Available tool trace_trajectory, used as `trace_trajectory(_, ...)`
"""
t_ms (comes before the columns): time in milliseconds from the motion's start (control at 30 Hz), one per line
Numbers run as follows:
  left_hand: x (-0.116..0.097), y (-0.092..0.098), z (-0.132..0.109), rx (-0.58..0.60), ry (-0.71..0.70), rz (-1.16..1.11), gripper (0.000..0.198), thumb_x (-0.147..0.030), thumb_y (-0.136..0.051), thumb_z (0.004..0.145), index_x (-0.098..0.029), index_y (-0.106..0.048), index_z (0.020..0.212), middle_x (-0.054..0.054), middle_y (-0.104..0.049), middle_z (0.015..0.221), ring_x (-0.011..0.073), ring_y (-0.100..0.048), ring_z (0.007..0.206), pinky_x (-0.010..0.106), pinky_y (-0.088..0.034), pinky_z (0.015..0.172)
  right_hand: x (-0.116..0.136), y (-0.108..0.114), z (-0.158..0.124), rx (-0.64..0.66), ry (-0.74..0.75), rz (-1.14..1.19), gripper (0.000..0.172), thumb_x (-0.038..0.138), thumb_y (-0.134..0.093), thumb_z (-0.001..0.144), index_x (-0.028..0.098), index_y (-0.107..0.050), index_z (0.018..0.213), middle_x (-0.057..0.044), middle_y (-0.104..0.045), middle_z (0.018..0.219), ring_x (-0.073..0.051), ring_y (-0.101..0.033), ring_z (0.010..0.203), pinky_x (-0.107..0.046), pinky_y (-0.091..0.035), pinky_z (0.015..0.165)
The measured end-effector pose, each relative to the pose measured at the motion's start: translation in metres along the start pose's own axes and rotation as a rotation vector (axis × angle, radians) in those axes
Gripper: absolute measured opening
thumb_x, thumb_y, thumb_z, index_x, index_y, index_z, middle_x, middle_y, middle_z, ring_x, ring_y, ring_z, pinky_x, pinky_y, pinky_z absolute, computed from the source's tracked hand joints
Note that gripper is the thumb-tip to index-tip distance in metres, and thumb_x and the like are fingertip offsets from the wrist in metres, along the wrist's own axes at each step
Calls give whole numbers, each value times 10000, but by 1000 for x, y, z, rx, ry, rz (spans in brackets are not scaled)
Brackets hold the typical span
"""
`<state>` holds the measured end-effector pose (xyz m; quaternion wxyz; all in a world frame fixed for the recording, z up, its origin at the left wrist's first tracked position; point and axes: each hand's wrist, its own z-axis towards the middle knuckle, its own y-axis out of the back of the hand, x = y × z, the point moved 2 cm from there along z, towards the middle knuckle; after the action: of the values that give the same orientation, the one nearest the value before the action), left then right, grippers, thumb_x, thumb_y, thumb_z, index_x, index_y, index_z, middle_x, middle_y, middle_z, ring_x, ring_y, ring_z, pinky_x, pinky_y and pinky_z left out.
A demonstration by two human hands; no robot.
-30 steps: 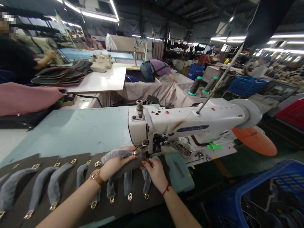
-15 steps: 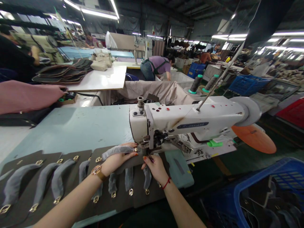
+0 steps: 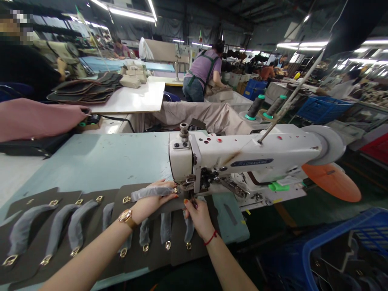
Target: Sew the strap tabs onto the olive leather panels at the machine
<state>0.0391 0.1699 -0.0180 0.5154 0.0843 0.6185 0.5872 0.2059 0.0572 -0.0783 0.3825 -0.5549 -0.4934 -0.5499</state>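
My left hand (image 3: 150,208) lies on a dark flat panel (image 3: 125,190), thumb and fingers apart, passing beneath a strap handle wrapped in cloudy film (image 3: 153,191). The handle's gold buckle (image 3: 176,190) is beside the presser area of a white sewing machine (image 3: 242,151). Just right of the needle area, my right hand (image 3: 197,212) is closed in a pinch at the panel; a small dark thing at its fingertips is too small to name. Several more dark panels (image 3: 33,242) with wrapped handles and gold buckles overlap along the front of the pale blue table (image 3: 121,157).
A blue crate (image 3: 306,246) of similar panels stands at lower right. Two dark thread cones (image 3: 255,107) rise behind the machine. Stacked dark pieces (image 3: 87,89) lie on a white table (image 3: 145,99). A co-worker (image 3: 204,72) bends over a bin farther back.
The view has shifted slightly, moving the scene a little to the right. My hands stay by the needle area in nearly the same pose. The co-worker behind has straightened up somewhat.
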Motion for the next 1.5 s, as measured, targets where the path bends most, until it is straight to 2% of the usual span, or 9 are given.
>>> trace_trajectory(267,-5,12,15,31,77,-45,292,-464,-555,852,-236,-709,947,42,-724,985,262,-634,974,372,-415,996,4,-8,16,-94,3,42,499,564,-508,852,184,-492,530,29,-466,424,-100,-475,412,-222,-460,555)
trace_trajectory(500,8,13,26,266,278,74,470,-563,-396,879,-233,-724,946,57,-736,764,269,-683,728,324,-496,716,4,-16,25,-218,-34,13,502,508,-523,854,189,-500,466,-15,-532,425,-134,-548,438,-227,-433,493)
trace_trajectory(700,-2,16,1,102,247,119,389,-488,-464,877,-184,-677,994,124,-709,991,305,-649,910,394,-474,823,8,-17,25,-266,-27,-20,503,438,-535,860,201,-477,419,-10,-527,403,-148,-589,469,-238,-457,546)
trace_trajectory(800,-28,6,-35,-108,254,-132,271,-424,-528,868,-227,-660,998,80,-678,1055,257,-614,979,363,-456,883,13,-16,24,-254,-25,-35,501,434,-545,858,202,-480,419,-5,-530,400,-146,-590,461,-235,-459,549)
trace_trajectory(900,-49,-28,-59,-130,542,-759,296,-463,-558,848,-228,-626,1014,21,-628,778,136,-540,583,234,-438,503,18,-14,23,-246,-21,-49,494,449,-547,858,206,-482,433,2,-520,394,-157,-611,496,-228,-461,557)
trace_trajectory(967,-56,-53,-58,-160,746,-1198,377,-513,-611,794,-211,-598,1019,-4,-568,754,71,-397,463,173,-267,369,21,-13,22,-242,-16,-62,489,465,-543,859,209,-482,447,5,-512,395,-165,-621,523,-224,-453,555)
trace_trajectory(1033,-53,-68,-45,-242,819,-1413,413,-546,-673,723,-172,-598,880,-20,-511,718,44,-339,464,153,-227,379,24,-12,21,-238,-7,-79,488,479,-538,861,209,-487,458,8,-510,402,-163,-608,509,-225,-437,543)
trace_trajectory(1200,-36,-76,-14,-259,813,-1383,444,-531,-747,650,-125,-570,619,-70,-366,540,44,-281,462,184,-223,420,31,-12,20,-247,11,-124,485,479,-533,863,204,-498,465,18,-488,400,-132,-499,403,-231,-367,481)
trace_trajectory(1500,-25,-70,-14,-164,857,-1163,531,-556,-704,674,-207,-390,426,-70,-315,422,88,-233,454,277,-163,476,27,-9,14,-232,19,-104,467,488,-498,884,196,-511,520,8,-534,473,-135,-514,464,-227,-378,515)
